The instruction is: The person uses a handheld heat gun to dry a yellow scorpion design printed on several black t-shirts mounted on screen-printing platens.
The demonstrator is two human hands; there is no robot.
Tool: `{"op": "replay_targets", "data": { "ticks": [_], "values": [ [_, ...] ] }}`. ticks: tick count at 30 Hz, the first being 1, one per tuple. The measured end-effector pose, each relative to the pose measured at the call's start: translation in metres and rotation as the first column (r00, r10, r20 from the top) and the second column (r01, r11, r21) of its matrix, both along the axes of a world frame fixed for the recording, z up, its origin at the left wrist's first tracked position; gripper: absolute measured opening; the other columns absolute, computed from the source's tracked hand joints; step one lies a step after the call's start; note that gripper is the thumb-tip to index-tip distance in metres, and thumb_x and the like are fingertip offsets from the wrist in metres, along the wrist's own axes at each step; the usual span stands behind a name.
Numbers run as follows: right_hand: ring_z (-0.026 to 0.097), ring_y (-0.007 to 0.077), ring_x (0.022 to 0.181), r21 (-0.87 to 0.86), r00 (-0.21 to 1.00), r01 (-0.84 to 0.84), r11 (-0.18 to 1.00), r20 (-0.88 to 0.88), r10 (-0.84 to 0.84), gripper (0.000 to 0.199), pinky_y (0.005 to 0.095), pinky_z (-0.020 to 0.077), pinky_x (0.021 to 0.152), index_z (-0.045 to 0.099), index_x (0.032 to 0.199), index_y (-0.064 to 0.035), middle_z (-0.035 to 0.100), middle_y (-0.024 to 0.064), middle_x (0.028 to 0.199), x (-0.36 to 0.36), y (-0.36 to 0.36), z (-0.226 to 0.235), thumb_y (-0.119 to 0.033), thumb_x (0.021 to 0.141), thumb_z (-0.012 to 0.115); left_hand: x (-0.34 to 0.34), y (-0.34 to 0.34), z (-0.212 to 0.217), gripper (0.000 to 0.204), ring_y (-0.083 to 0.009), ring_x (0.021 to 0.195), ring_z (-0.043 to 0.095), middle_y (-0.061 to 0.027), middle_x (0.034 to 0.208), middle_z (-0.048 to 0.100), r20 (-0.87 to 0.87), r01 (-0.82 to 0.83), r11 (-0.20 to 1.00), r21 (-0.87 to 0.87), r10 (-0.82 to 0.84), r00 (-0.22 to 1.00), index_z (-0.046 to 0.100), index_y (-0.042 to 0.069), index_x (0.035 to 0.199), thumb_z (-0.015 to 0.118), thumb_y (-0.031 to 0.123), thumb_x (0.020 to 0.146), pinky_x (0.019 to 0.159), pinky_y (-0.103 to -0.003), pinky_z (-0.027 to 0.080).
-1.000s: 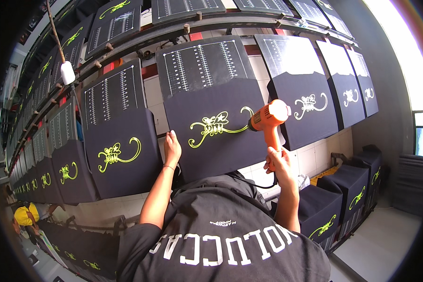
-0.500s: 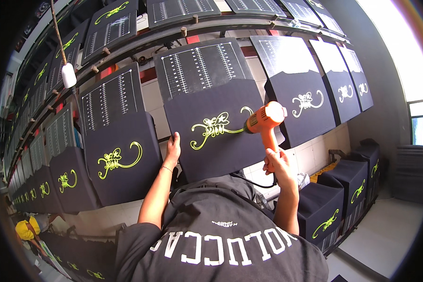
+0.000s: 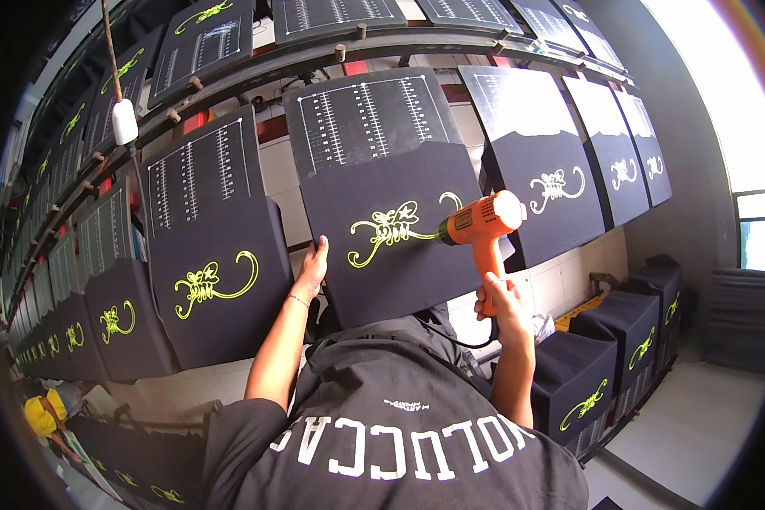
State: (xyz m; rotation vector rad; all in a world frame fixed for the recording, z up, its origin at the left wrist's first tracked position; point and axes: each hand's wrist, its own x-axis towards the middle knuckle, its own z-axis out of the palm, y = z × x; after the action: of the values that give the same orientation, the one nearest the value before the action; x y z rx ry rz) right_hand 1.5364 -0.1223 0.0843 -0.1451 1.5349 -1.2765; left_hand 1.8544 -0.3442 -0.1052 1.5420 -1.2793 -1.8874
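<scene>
In front of me lies a board with white ruled scales on its bare far part. Dark fabric covers the near part and bears a neon-yellow line design with a curling tail. My right hand is wrapped round the handle of an orange heat gun. Its nozzle points left, over the tail of the design. At the board's left edge, my left hand is closed on the rim, thumb side up; the fingers underneath are partly hidden.
Similar fabric-covered boards stand left and right; designs on the right are white. A dark rail with pegs runs behind. A white object hangs at upper left. More covered boards stand lower right. A person in yellow is at lower left.
The heat gun has come slightly toward me, its nozzle still over the design's tail. Both hands keep their holds, and the whole view has shifted a little.
</scene>
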Motion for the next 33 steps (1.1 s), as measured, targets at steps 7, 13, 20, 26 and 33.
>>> {"op": "replay_targets", "data": {
  "ticks": [7,13,20,26,33],
  "values": [
    [0.061,0.0091,0.059,-0.041,1.000,-0.013,0.999,0.002,0.013,0.027,0.0247,0.0494,0.049,0.055,0.092,-0.0104,0.056,-0.0006,0.070,0.011,0.000,-0.003,-0.035,0.097,0.065,0.005,-0.004,0.000,0.085,-0.0240,0.142,0.038,-0.0133,0.156,0.039,-0.088,-0.021,0.990,0.140,0.033,0.996,0.028,0.000,0.154,0.050,0.061,0.098,0.116,-0.039,0.034],
    [0.061,0.0114,0.060,-0.051,0.998,-0.055,0.997,0.024,0.056,0.032,0.0259,0.0504,0.051,0.054,0.100,-0.0073,0.060,0.0027,0.074,0.014,0.000,-0.005,-0.036,0.096,0.067,0.012,-0.007,-0.012,0.080,-0.0230,0.135,0.047,-0.0108,0.149,0.046,-0.211,-0.007,0.964,0.265,0.065,0.975,0.033,0.004,0.153,0.049,0.060,0.098,0.110,-0.041,0.043],
    [0.061,0.0118,0.060,-0.047,0.998,-0.061,0.997,0.026,0.062,0.029,0.0271,0.0487,0.050,0.056,0.100,-0.0079,0.059,0.0022,0.075,0.019,-0.001,-0.006,-0.035,0.097,0.066,0.008,-0.006,0.000,0.080,-0.0232,0.136,0.046,-0.0108,0.150,0.045,-0.254,0.014,0.945,0.326,0.074,0.964,0.033,0.004,0.152,0.050,0.060,0.098,0.112,-0.041,0.042],
    [0.061,0.0111,0.060,-0.066,0.995,-0.096,0.993,0.001,0.096,0.029,0.0263,0.0493,0.050,0.055,0.101,-0.0076,0.059,0.0015,0.074,0.021,-0.005,-0.007,-0.035,0.097,0.065,0.003,-0.004,0.006,0.082,-0.0231,0.136,0.046,-0.0105,0.149,0.046,-0.174,-0.043,0.967,0.250,0.089,0.981,0.035,0.004,0.151,0.051,0.062,0.096,0.112,-0.041,0.042],
    [0.061,0.0105,0.060,-0.053,0.993,-0.121,0.991,-0.010,0.121,0.029,0.0248,0.0500,0.050,0.055,0.105,-0.0062,0.059,0.0016,0.074,0.025,-0.009,-0.005,-0.033,0.098,0.065,0.012,-0.007,-0.014,0.087,-0.0227,0.138,0.041,-0.0109,0.152,0.041,-0.258,0.018,0.964,0.264,0.052,0.965,0.031,0.005,0.153,0.054,0.064,0.094,0.112,-0.041,0.040]
  ]
}}
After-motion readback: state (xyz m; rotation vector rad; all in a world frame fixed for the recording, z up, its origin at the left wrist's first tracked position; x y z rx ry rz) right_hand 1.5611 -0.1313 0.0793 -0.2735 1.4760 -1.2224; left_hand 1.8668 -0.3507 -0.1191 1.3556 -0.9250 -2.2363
